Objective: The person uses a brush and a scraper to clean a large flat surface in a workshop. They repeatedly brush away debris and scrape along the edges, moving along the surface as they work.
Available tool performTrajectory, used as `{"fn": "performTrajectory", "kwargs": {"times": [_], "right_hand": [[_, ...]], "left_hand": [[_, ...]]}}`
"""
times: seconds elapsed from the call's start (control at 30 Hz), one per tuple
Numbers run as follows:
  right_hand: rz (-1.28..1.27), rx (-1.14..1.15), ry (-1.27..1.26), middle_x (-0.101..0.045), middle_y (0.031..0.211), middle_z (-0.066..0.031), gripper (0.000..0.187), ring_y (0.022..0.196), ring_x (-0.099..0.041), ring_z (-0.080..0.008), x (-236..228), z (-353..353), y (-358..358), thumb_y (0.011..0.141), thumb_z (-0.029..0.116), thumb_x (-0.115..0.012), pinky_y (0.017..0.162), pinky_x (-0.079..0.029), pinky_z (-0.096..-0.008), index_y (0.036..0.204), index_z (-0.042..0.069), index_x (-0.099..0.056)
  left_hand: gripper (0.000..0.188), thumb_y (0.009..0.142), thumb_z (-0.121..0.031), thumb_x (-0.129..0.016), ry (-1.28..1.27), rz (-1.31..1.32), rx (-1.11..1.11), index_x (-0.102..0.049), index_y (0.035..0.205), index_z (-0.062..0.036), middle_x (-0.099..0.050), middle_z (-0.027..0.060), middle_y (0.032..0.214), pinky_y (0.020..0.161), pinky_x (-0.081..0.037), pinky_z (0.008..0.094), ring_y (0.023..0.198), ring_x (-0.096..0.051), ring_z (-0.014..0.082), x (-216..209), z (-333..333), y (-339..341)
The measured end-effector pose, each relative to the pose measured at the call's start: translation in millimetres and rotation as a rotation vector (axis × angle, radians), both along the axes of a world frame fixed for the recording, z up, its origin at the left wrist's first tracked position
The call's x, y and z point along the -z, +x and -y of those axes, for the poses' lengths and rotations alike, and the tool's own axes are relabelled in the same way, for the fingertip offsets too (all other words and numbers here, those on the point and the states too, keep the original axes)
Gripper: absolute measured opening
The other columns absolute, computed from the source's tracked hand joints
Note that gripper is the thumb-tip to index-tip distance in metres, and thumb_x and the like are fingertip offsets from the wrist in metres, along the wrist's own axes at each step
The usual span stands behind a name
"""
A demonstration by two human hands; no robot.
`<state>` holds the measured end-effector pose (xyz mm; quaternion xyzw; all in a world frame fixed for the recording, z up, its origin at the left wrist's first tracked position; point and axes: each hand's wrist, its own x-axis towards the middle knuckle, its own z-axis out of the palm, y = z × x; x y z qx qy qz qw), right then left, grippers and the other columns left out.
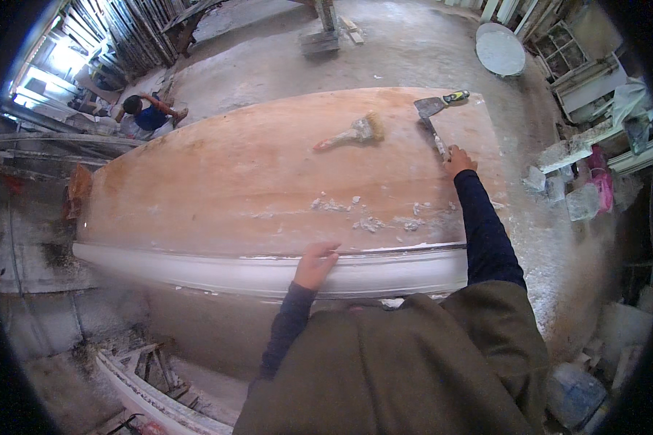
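Observation:
A long white plaster moulding (196,270) lies along the near edge of a wide wooden tabletop (218,174). My left hand (317,265) rests on this moulding with its fingers stretched out, holding nothing. Farther off at the right, my right hand (459,161) closes around the end of a white-caked putty knife (440,145). The tip of that knife lies beside a wide scraper (432,107) with a green and black handle. To the left of both tools, a brush (355,133) with pale bristles and a reddish handle end lies flat. White plaster crumbs (370,224) are scattered between my hands.
Beyond the table's far left side, a person (149,114) in dark blue is low to the floor. A round white disc (500,49) lies at the back right. Frames, boards and a pink bundle (600,178) crowd the right. Another long moulding (149,395) is at lower left.

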<state>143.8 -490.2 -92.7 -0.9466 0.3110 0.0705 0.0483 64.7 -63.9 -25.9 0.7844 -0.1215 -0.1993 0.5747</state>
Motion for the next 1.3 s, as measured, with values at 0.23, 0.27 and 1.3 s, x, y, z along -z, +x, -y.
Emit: {"fn": "performTrajectory", "kwargs": {"times": [0.23, 0.27, 1.3], "right_hand": [[0.257, 0.282, 2.041, -0.053, 0.077, -0.0094, 0.036, 0.062, -0.052, -0.019, -65.2, -25.2, -89.2, 0.068, 0.023, -0.047, 0.057, -0.045, -0.0323, 0.099, 0.005, -0.046], [0.242, 0.267, 2.095, -0.053, 0.078, -0.0091, 0.037, 0.062, -0.051, -0.0177, -80.6, -26.6, -107.0, 0.068, 0.02, -0.047, 0.055, -0.044, -0.0305, 0.101, 0.005, -0.045], [0.463, -0.761, -0.049, -0.054, 0.102, -0.0012, 0.024, 0.11, -0.043, -0.0217, -11.9, -181.0, 104.5, 0.078, 0.017, -0.049, 0.097, -0.015, -0.0532, 0.101, 0.015, -0.053]], "left_hand": [[0.033, 0.077, -0.016, -0.056, 0.065, 0.174, 0.363, -0.053, 0.107, -0.0052, -0.054, 0.0139, 0.097, 0.082, -0.039, 0.0313, 0.091, -0.052, 0.0241, 24.8, 50.0, 3.6], [0.033, 0.077, -0.018, -0.055, 0.086, 0.267, 0.381, -0.053, 0.108, -0.0052, -0.054, 0.0141, 0.098, 0.083, -0.039, 0.0315, 0.093, -0.052, 0.024, 41.2, 54.8, 12.6], [0.041, 0.085, -0.034, -0.029, -0.416, -0.583, -0.481, -0.038, 0.114, -0.0054, -0.048, 0.0069, 0.063, 0.027, -0.027, 0.0206, 0.033, -0.039, 0.0117, -27.5, -45.0, -42.2]]}}
